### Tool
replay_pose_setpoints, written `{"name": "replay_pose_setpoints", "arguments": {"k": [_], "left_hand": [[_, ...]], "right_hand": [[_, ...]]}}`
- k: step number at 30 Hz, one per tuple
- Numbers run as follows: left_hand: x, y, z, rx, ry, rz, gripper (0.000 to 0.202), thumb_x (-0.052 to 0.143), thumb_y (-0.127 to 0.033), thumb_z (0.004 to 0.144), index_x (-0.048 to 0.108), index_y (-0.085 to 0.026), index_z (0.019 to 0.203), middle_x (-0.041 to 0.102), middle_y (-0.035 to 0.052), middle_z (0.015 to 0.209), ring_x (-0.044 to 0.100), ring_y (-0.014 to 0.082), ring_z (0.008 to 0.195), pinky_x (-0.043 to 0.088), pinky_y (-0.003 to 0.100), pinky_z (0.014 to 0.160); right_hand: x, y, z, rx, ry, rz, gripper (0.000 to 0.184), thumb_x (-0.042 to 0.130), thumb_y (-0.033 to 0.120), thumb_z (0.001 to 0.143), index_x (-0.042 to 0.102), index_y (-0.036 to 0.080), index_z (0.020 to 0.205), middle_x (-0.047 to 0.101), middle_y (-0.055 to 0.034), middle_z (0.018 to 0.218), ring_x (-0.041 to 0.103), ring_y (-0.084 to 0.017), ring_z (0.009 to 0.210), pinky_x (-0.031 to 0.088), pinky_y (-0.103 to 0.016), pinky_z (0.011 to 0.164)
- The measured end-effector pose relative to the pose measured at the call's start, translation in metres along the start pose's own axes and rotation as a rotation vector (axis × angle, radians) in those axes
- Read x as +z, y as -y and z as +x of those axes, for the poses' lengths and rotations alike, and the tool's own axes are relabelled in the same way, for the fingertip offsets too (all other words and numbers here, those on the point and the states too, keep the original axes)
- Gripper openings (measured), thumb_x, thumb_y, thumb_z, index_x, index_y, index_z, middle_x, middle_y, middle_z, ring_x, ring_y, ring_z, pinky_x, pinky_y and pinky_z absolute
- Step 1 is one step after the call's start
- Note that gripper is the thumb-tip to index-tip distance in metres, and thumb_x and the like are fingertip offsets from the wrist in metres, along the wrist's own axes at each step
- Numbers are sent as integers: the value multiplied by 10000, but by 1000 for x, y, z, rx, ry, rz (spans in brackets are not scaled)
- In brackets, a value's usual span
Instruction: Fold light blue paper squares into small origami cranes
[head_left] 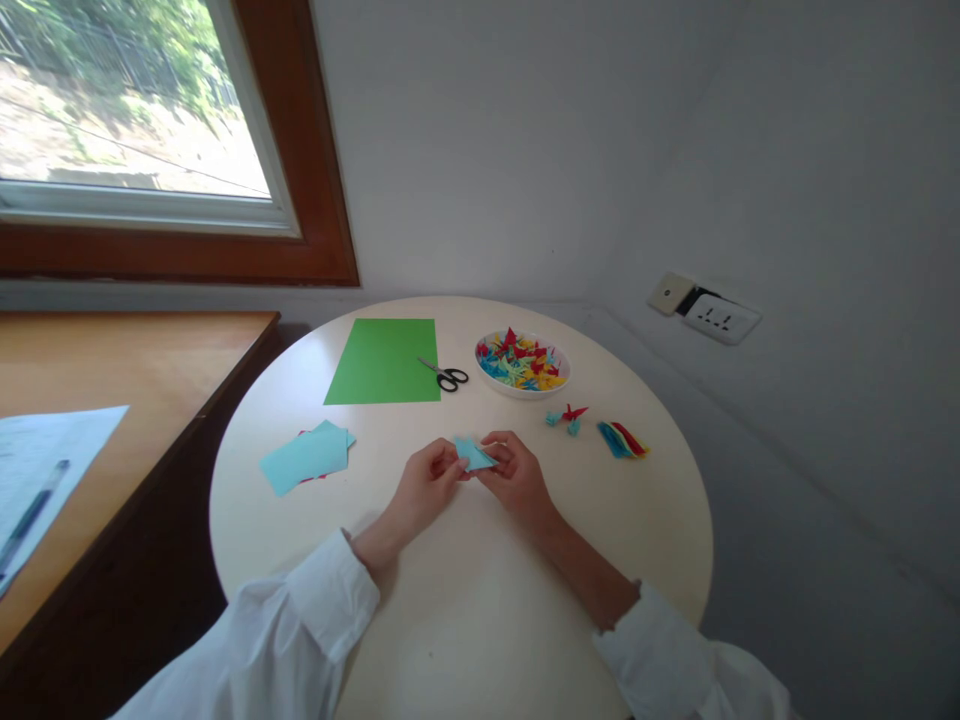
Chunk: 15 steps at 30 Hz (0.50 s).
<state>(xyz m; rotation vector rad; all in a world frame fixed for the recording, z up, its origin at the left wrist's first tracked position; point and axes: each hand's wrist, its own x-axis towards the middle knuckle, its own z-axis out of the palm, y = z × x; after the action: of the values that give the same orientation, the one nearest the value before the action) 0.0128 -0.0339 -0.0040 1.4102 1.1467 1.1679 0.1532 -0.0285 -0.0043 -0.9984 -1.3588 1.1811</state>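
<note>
Between my two hands, just above the round table, is a small light blue piece of folded paper point(471, 453). My left hand point(426, 482) pinches its left side, the thumb along the lower edge. On the other side my right hand point(517, 478) grips the right corner, fingers curled around it. A flap shows on the paper's right part; the edges under my fingers are hidden. Left of my hands lie light blue paper sheets point(306, 460), with a bit of red paper showing beneath. To the right sit a red paper crane point(575, 412) and two small light blue folded pieces point(573, 427).
A white bowl point(525, 394) full of colourful paper cranes stands at the back. Black-handled scissors point(450, 379) overlap a green sheet point(386, 360). Folded coloured papers point(622, 440) lie at the right on the round white table point(465, 620). A wooden desk point(142, 350) stands left.
</note>
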Motion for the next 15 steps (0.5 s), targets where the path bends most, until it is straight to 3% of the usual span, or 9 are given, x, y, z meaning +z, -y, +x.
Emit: {"name": "replay_pose_setpoints", "arguments": {"k": [10,15], "left_hand": [[-1,-1,1,-34,15,-84,182,650,-275,638,613,-123,731,632,39,689,553,130,626,427,251,609],[-2,-3,2,-92,-38,-108,156,656,-261,607,618,-121,665,624,28,636,534,122,594,404,239,586]], "right_hand": [[-2,-2,1,3,-7,32,337,663,185,603,486,208,889,647,16,695,630,-143,637,519,-271,629],[-2,0,0,15,13,0,390,694,216,602,496,199,938,656,2,723,630,-149,677,506,-277,653]]}}
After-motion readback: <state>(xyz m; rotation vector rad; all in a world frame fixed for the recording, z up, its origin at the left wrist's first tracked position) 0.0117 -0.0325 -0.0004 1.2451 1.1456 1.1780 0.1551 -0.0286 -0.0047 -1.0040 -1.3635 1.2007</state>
